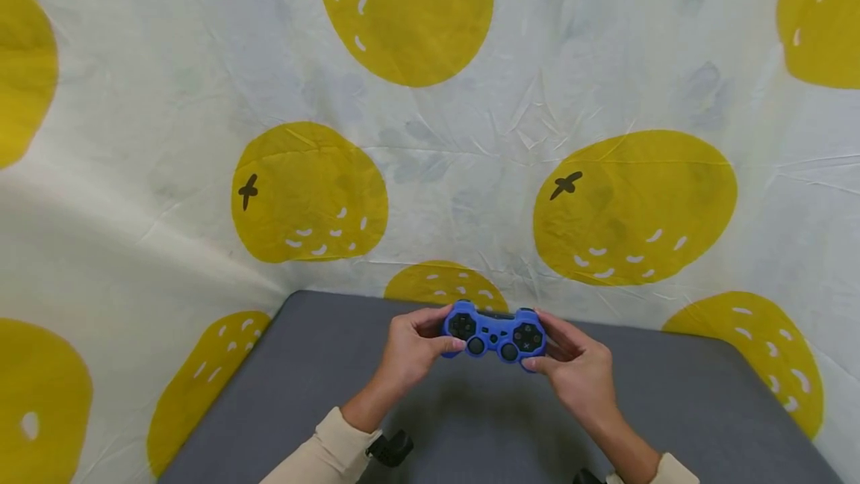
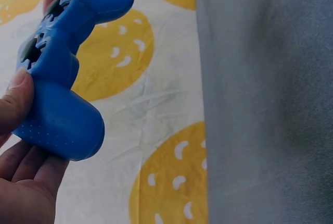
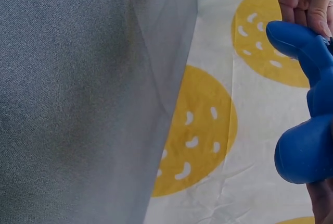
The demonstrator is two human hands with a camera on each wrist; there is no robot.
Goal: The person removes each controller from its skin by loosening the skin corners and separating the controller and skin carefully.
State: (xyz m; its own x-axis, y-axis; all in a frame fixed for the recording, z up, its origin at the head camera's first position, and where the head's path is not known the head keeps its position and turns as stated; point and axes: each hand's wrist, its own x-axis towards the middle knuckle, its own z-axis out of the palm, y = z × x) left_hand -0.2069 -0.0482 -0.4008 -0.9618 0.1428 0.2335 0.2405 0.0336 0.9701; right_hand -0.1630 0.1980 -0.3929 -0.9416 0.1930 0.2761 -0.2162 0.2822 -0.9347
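A blue game controller with black buttons and two thumbsticks is held up above the grey table, its face turned toward the head camera. My left hand grips its left end, thumb on the front and fingers behind. On the other end my right hand has its thumb at the lower grip and its fingers along the back. The left wrist view shows the controller from the side, between both hands. Only part of the controller comes into the right wrist view, at its right edge.
Below the hands lies a grey tabletop. A white cloth printed with big yellow fruit hangs behind the table and along its sides. Dark straps with a camera sit at the wrists, by the light sleeves.
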